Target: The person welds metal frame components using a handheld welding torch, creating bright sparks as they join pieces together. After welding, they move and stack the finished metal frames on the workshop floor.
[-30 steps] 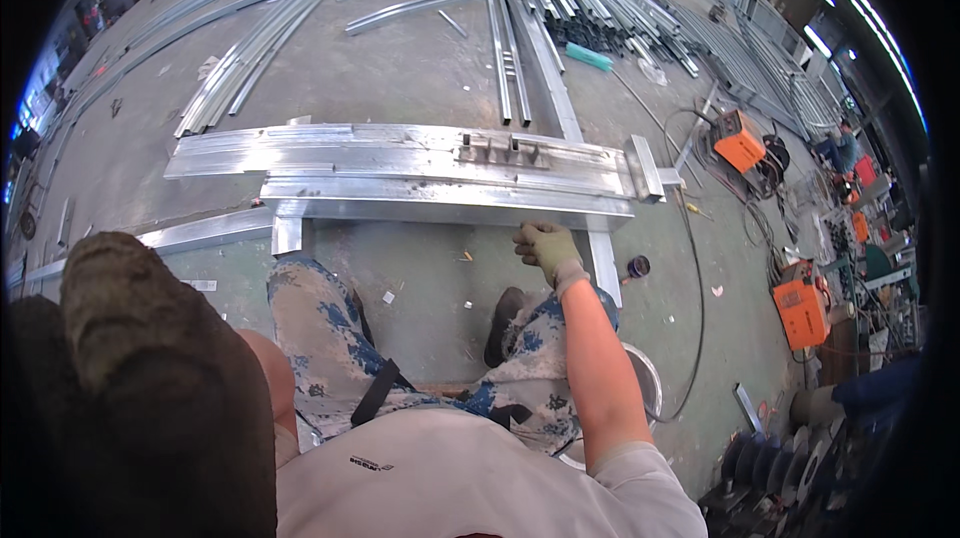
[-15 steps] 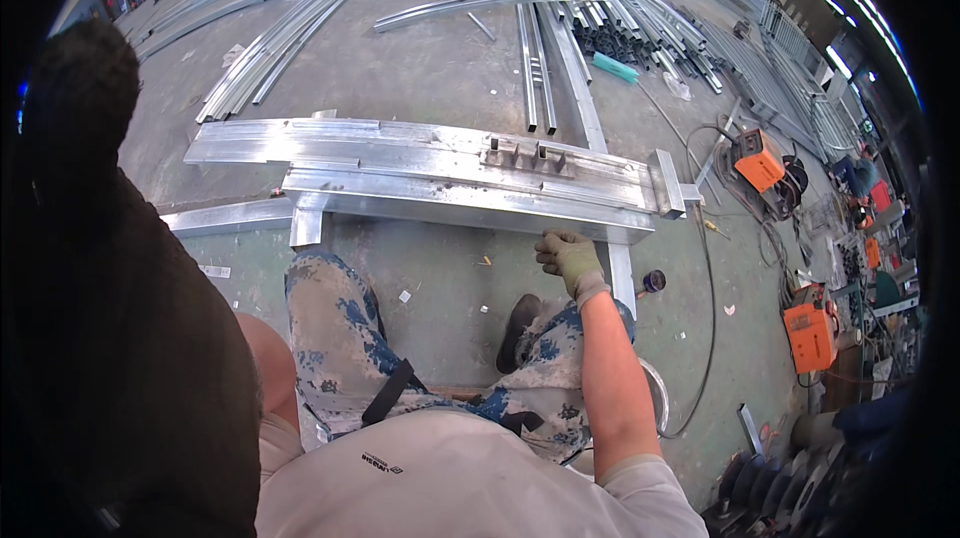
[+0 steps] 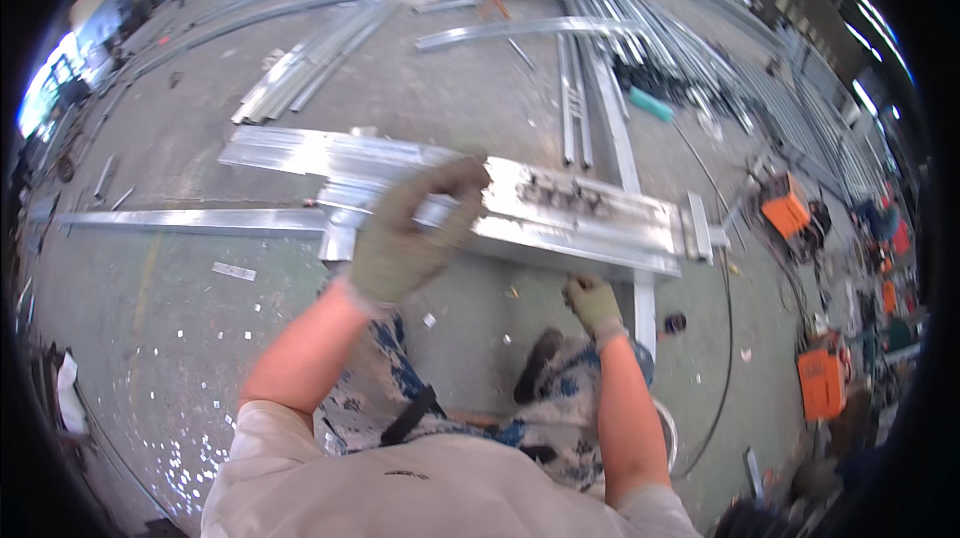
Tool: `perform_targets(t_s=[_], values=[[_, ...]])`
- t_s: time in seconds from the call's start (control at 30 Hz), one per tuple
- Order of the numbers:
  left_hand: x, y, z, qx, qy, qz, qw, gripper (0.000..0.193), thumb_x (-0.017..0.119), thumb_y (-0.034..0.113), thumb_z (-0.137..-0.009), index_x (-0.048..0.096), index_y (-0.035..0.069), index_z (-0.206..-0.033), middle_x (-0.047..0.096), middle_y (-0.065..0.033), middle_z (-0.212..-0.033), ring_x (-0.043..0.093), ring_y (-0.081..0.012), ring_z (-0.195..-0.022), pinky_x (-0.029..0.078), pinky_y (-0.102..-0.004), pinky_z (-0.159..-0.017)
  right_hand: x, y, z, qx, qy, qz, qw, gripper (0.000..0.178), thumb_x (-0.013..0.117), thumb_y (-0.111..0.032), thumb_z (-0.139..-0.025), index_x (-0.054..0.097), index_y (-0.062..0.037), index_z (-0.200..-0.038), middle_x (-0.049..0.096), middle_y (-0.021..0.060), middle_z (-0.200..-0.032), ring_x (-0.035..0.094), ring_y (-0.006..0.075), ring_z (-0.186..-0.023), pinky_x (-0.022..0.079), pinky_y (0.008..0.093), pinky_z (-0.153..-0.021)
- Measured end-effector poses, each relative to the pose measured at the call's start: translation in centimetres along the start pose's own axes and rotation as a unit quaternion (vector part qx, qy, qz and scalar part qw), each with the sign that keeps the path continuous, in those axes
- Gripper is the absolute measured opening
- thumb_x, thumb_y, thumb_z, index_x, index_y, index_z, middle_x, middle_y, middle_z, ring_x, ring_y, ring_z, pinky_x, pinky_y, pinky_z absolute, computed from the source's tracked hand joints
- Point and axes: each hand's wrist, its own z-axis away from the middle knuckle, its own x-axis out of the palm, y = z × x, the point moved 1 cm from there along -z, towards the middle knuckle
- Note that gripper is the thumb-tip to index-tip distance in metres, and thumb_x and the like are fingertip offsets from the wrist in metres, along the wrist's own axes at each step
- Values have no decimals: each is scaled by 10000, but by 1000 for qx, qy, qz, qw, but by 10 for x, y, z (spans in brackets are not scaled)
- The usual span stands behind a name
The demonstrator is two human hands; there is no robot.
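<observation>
My left hand [image 3: 405, 248], in a worn olive glove, hovers over the left-middle of a stack of shiny metal profiles [image 3: 580, 240]. Its thumb and fingers curve together in a pinch; motion blur hides whatever is between the tips. My right hand [image 3: 594, 306], gloved alike, is closed just on the near side of the stack, close to its right part. What it holds, if anything, is hidden. On top of the profiles, right of my left hand, lies a row of small dark metal pieces [image 3: 560, 193]. A short square tube [image 3: 699, 228] stands at the stack's right end.
Long metal tubes [image 3: 610, 123] beneath the stack run away from me and off to the left. Bundles of profiles [image 3: 310, 68] lie farther back. Orange machines [image 3: 822, 383] with cables are on the right. Small bright scraps litter the floor at lower left.
My left arm, which filled the left side close to the camera, has come down and forward over the stack. The view has shifted. My right hand stays closed near the stack's front edge.
</observation>
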Motion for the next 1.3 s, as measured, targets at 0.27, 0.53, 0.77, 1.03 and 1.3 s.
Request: perform_targets(t_s=[0.27, 0.53, 0.77, 1.03, 1.3], values=[[37, -179, 22, -261, -151, 63, 951, 361, 681, 244, -1058, 706, 18, -1339, 760, -67, -1205, 668, -87, -1063, 547, -262, -938, 19, -44, 25, -24, -95, 151, 984, 435, 676, -332, -981, 730, -32, -1291, 767, 228, -1201, 743, 347, -1143, 563, 394, -988], [51, -215, 38, -212, -320, -211, 899, 409, 639, 358, -1000, 715, 112, -1318, 756, -227, -1129, 732, -384, -1064, 578, -453, -939, 27, -101, 27, -40, -187, 184, 964, 437, 654, -385, -983, 726, -69, -1276, 768, 223, -1150, 737, 380, -1116, 569, 430, -961], [72, -192, 45, -127, -390, -197, 890, 383, 638, 328, -998, 679, 149, -1333, 729, -190, -900, 714, -421, -847, 577, -540, -799, 36, -86, 29, -118, -183, 147, 965, 351, 671, -269, -964, 712, -67, -1248, 755, 221, -1011, 743, 398, -954, 576, 471, -835], [89, -195, 65, -102, -345, -56, 931, 396, 641, 303, -990, 652, 102, -1331, 722, -154, -1007, 721, -379, -858, 592, -480, -738, 32, -73, 18, -44, -257, 133, 956, 319, 632, -207, -969, 705, -103, -1262, 744, 256, -1015, 714, 474, -928, 580, 538, -776], [95, -208, 49, -204, -329, -47, 921, 293, 643, 272, -990, 681, 104, -1227, 715, -173, -1020, 696, -402, -902, 573, -502, -801, 46, -54, -7, 56, -295, 88, 950, 346, 641, -265, -985, 702, -113, -1290, 737, 276, -1075, 699, 476, -1060, 569, 528, -848]])
